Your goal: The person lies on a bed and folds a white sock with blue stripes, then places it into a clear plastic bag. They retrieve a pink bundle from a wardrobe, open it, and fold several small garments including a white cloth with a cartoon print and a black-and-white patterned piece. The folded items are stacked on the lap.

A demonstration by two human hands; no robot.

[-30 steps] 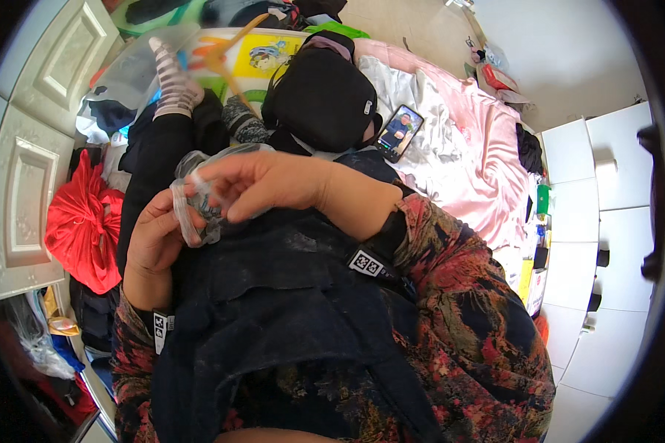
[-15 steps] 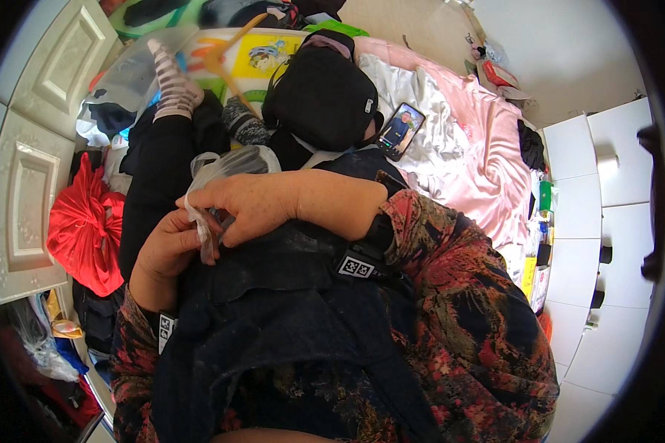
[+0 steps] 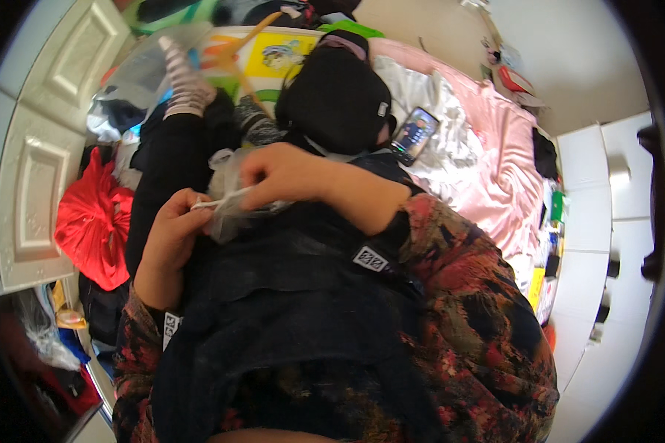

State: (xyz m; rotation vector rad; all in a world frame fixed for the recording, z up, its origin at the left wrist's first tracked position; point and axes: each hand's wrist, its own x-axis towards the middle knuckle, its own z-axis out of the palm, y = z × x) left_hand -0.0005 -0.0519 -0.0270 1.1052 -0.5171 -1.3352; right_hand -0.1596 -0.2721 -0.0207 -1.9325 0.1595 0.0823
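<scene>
A thin, see-through plastic bag [image 3: 233,188] lies over my lap between my two hands. My left hand [image 3: 171,229] pinches a twisted white strand of it between thumb and fingers. On the other side, my right hand [image 3: 284,177], smeared a little by motion, has its fingers closed on the bag's other end. The strand is stretched between the hands. What the bag holds, if anything, cannot be made out. Just beyond the right hand rests a black backpack [image 3: 336,100].
A phone with a lit screen [image 3: 417,136] lies on white cloth beside pink satin bedding [image 3: 499,155]. A tied red bag [image 3: 96,225] sits at the left by a white cabinet door [image 3: 41,199]. A yellowish hanger [image 3: 236,59] lies behind my outstretched, striped-sock foot [image 3: 188,85].
My hands have drawn slightly apart, the right one moving up and right, pulling the plastic into a taut strand. The whole view has shifted a little.
</scene>
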